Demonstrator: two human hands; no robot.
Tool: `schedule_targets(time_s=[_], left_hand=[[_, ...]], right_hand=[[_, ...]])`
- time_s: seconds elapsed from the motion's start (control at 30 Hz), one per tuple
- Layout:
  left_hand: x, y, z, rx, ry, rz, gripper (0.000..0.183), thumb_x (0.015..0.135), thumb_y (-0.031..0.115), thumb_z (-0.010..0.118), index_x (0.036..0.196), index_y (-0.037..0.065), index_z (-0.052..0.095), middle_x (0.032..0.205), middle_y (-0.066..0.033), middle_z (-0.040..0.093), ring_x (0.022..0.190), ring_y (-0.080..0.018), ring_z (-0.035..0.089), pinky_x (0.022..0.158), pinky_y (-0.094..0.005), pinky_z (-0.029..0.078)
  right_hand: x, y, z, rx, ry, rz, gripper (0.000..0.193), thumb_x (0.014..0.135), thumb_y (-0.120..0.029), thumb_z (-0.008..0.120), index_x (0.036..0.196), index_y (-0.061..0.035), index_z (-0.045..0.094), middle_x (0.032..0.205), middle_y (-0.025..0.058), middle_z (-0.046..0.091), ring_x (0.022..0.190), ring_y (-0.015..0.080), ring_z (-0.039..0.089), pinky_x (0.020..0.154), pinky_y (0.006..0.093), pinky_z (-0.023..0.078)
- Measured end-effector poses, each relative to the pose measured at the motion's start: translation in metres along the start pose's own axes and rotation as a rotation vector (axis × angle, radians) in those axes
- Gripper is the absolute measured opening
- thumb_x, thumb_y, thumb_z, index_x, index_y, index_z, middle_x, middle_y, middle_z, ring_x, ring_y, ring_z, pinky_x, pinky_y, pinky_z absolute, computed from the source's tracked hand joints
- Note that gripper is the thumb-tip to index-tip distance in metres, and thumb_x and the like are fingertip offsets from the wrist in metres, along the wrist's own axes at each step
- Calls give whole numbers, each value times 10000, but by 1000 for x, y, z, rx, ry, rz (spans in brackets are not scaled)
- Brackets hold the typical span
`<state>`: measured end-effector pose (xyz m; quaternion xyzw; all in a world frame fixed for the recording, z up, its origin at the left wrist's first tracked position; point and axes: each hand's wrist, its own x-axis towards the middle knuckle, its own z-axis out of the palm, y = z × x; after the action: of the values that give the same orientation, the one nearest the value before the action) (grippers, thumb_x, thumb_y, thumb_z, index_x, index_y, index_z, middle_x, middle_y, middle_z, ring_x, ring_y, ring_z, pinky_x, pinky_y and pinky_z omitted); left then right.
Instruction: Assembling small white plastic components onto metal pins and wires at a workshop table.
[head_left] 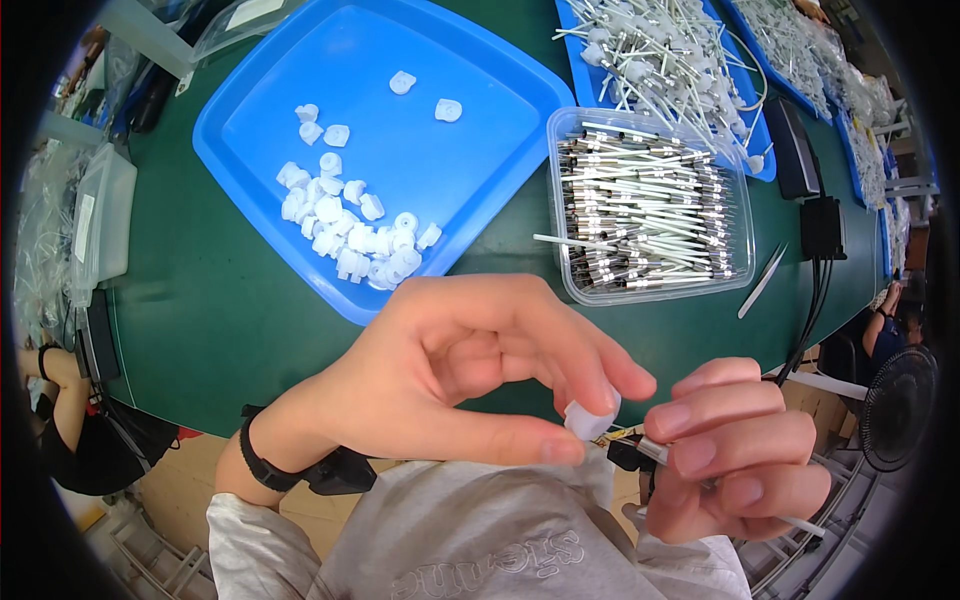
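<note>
Between the thumb and fingertips of my left hand (pixel 470 365) is a small white plastic cap (pixel 592 420). My right hand (pixel 740 450) is closed around a thin part with a metal sleeve (pixel 652 451), its tip pointing at the cap. A pale tube end (pixel 803 526) sticks out below the right hand. Tip and cap are very close; I cannot tell whether the tip is inside. Beyond my left hand, similar white caps (pixel 330 208) lie piled in a blue tray (pixel 225 120), a few scattered apart.
A clear plastic box (pixel 747 262) full of metal-ended tubes stands right of the tray. Tweezers (pixel 762 282) lie beside it, near a black box with cables (pixel 822 228). Another blue tray (pixel 765 160) holds capped pieces. Another person's arm (pixel 65 395) shows at left.
</note>
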<state>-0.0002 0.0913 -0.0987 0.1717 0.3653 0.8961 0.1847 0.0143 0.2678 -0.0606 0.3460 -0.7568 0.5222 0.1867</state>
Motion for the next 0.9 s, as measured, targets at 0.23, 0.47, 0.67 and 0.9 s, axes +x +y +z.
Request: schedule_targets(time_s=[0.23, 0.47, 0.67, 0.9], left_hand=[[3, 7, 10, -96, 121, -111, 258, 647, -88, 646, 880, -41, 547, 933, -223, 550, 842, -268, 580, 714, -341, 490], [2, 6, 2, -69, 14, -83, 283, 620, -116, 647, 872, -42, 541, 925, -190, 535, 826, -275, 583, 699, -347, 499], [1, 4, 5, -62, 71, -50, 262, 610, -135, 647, 811, -5, 541, 859, -158, 547, 817, -279, 593, 701, -352, 502], [3, 1, 3, -42, 77, -44, 248, 610, -130, 652, 770, 19, 534, 839, -142, 556, 805, -284, 600, 692, -357, 508]], right_hand=[[0, -4, -3, -21, -70, 8, 361, 704, -11, 630, 890, -109, 336, 821, 30, 470, 693, 188, 569, 620, 329, 427], [1, -5, -12, 12, -161, -20, 366, 699, -18, 634, 896, -106, 338, 851, 38, 459, 697, 192, 568, 618, 332, 426], [-5, -5, 2, -124, -35, -90, 355, 713, -35, 619, 932, -95, 345, 851, 50, 458, 701, 204, 570, 600, 332, 427], [-4, -10, -4, -170, -121, -47, 374, 707, -25, 625, 961, -83, 356, 865, 75, 478, 698, 225, 579, 596, 338, 431]])
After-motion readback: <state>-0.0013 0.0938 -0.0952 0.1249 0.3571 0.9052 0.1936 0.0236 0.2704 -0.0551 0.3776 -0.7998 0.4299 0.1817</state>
